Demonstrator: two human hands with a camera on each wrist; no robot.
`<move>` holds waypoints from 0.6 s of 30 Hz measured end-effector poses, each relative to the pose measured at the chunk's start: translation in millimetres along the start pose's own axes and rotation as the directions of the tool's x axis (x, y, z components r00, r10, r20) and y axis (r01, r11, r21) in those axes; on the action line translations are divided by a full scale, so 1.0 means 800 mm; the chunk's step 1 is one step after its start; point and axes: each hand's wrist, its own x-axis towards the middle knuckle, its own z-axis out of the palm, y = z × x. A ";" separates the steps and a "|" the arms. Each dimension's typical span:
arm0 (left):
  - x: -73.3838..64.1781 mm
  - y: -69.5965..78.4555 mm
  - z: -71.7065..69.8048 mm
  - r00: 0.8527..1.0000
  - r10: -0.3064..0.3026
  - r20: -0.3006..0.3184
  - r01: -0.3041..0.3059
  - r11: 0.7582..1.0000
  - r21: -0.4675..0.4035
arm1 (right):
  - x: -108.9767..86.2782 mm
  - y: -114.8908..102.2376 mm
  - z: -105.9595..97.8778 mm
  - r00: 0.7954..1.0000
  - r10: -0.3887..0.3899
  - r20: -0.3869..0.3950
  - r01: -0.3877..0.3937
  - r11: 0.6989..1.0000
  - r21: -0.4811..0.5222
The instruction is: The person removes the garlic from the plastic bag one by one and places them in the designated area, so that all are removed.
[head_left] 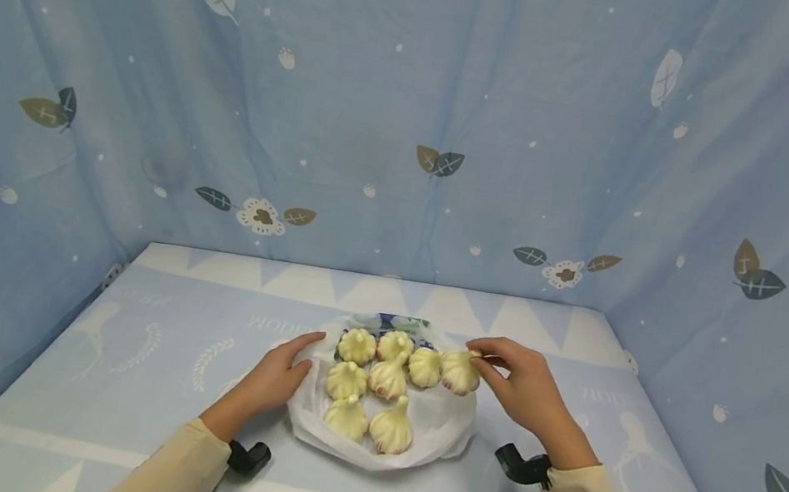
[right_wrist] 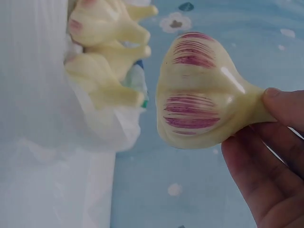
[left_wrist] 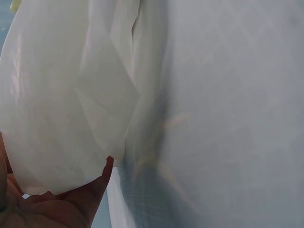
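Note:
A white plastic bag [head_left: 441,421] lies spread on the table with several garlic bulbs [head_left: 347,381] in its opening. My right hand [head_left: 522,386] pinches one garlic bulb [right_wrist: 190,95] by its stem, with purple streaks on its pale skin. In the head view that bulb overlaps the bag's right edge, beside another bulb [head_left: 424,367]; the right wrist view shows it apart from the others. My left hand [head_left: 273,376] is at the bag's left rim. In the left wrist view its thumb and fingers lie against the white plastic [left_wrist: 66,104].
A pale blue patterned cloth [head_left: 141,379] covers the table. Blue curtains [head_left: 386,93] with leaf and flower prints hang behind and at both sides. Black camera mounts [head_left: 522,466] sit on both wrists.

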 end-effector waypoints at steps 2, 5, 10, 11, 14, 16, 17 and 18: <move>0.000 0.000 0.000 1.000 -0.002 0.001 0.002 1.000 0.001 | 0.000 0.004 -0.007 1.000 0.009 -0.016 -0.009 1.000 -0.003; 0.001 0.000 -0.001 1.000 0.005 -0.001 -0.005 1.000 0.004 | -0.001 0.010 -0.018 0.999 0.026 -0.033 -0.027 1.000 -0.016; 0.001 -0.002 -0.001 1.000 0.012 -0.001 -0.012 1.000 0.005 | -0.005 0.023 -0.030 0.997 0.063 -0.041 -0.065 0.997 -0.043; 0.001 -0.003 -0.001 1.000 0.011 0.000 -0.011 1.000 0.002 | -0.006 0.026 -0.032 0.997 0.068 -0.047 -0.071 0.996 -0.049; 0.001 -0.003 -0.001 1.000 0.011 0.000 -0.011 1.000 0.000 | -0.009 0.037 -0.038 0.995 0.074 -0.074 -0.078 0.995 -0.064; 0.001 -0.004 -0.001 1.000 0.014 -0.002 -0.014 1.000 -0.001 | -0.012 0.043 -0.041 0.993 0.079 -0.091 -0.086 0.993 -0.076; 0.001 -0.004 -0.001 1.000 0.015 -0.003 -0.015 1.000 -0.002 | -0.013 0.047 -0.043 0.992 0.082 -0.099 -0.090 0.993 -0.081; 0.001 -0.005 -0.001 1.000 0.018 -0.004 -0.018 1.000 -0.002 | -0.014 0.050 -0.045 0.991 0.088 -0.103 -0.097 0.992 -0.084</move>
